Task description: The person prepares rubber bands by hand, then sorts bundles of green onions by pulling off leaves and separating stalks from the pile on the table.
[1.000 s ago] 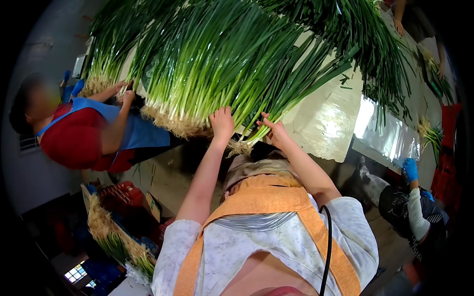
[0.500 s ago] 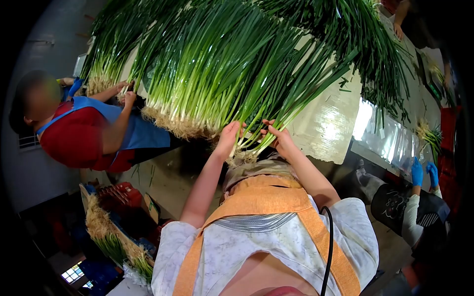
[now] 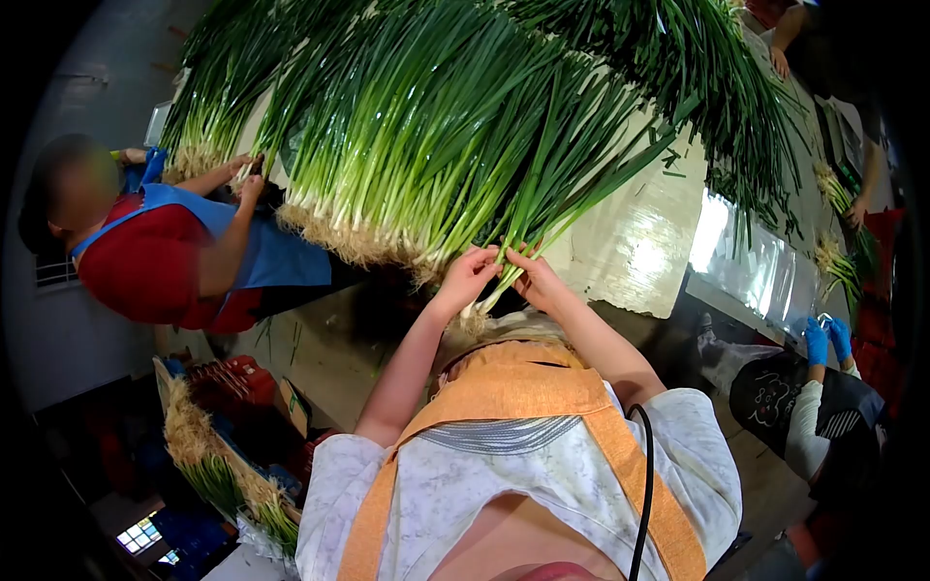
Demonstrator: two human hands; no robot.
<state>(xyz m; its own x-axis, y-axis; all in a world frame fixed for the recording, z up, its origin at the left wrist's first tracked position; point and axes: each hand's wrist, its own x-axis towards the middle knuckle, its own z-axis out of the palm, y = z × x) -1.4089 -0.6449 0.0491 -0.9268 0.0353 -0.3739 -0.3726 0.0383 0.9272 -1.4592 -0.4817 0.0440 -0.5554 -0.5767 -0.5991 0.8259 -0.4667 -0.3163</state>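
A small bunch of green onions is pinched between my two hands at the table's near edge. Its pale roots point toward my apron and its green leaves reach up and to the right. My left hand closes on the stalks from the left. On the right side of the same stalks, my right hand is closed with bent fingers. Just left of my hands lies a large pile of green onions, white ends and tangled roots toward me. The fingertips are partly hidden by the stalks.
The pale tabletop shows to the right, with a heap of dark green leaves beyond. A co-worker in a blue apron handles stalks at left. Blue-gloved hands are at right, near plastic sheeting. A crate of onions stands lower left.
My hands have come closer together around the stalks. The bunch between them looks narrower, with fewer stalks spread out. At far right, a person's hand now reaches to the green onions.
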